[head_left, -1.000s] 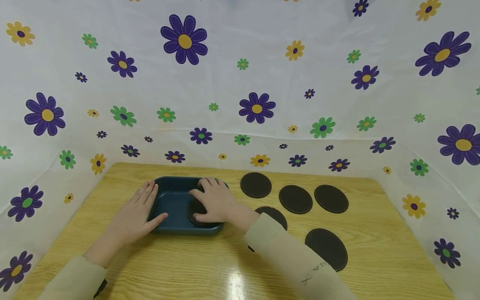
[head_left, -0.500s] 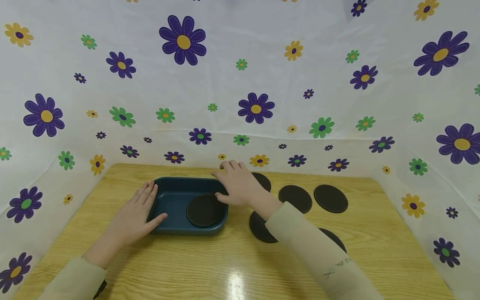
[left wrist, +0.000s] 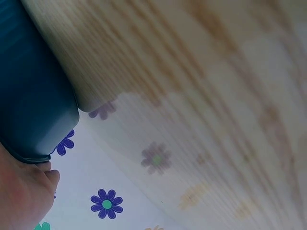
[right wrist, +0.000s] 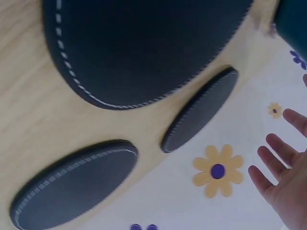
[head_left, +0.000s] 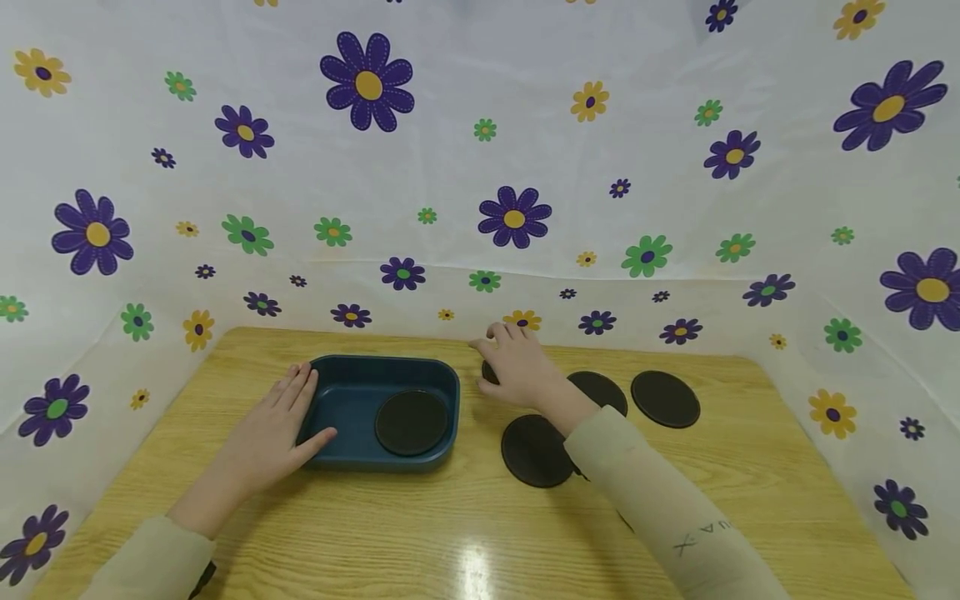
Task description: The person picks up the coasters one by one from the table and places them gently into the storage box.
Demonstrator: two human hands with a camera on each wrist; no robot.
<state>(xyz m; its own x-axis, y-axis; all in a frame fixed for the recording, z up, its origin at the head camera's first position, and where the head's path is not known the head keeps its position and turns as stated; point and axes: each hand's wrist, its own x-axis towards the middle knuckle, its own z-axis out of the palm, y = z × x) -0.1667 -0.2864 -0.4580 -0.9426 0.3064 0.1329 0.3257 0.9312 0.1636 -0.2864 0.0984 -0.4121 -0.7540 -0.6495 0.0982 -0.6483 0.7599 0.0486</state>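
A dark blue rectangular tray (head_left: 337, 417) sits on the table, with one round black coaster (head_left: 411, 422) lying flat in its right half. My left hand (head_left: 262, 437) rests along the tray's left rim, fingers straight and thumb reaching over the near corner. In the left wrist view, part of that hand (left wrist: 24, 191) shows against the tray's outer wall (left wrist: 38, 86). Over the rearmost coaster (head_left: 490, 373) is my right hand (head_left: 517, 367), fingers spread and holding nothing. The right wrist view shows its parted fingers beside coasters with white-stitched edges, the largest one (right wrist: 144, 43) nearest the camera.
More black coasters lie to the tray's right: a front one (head_left: 536, 450), a middle one (head_left: 600, 390) partly behind the wrist, and a far right one (head_left: 665, 398). The right sleeve (head_left: 660, 500) crosses the table. A flowered white cloth (head_left: 420, 167) encloses the table's back and sides.
My right hand has let go of the coaster in the tray and moved right, out past the tray's rim to the rearmost coaster. The left hand has stayed in place.
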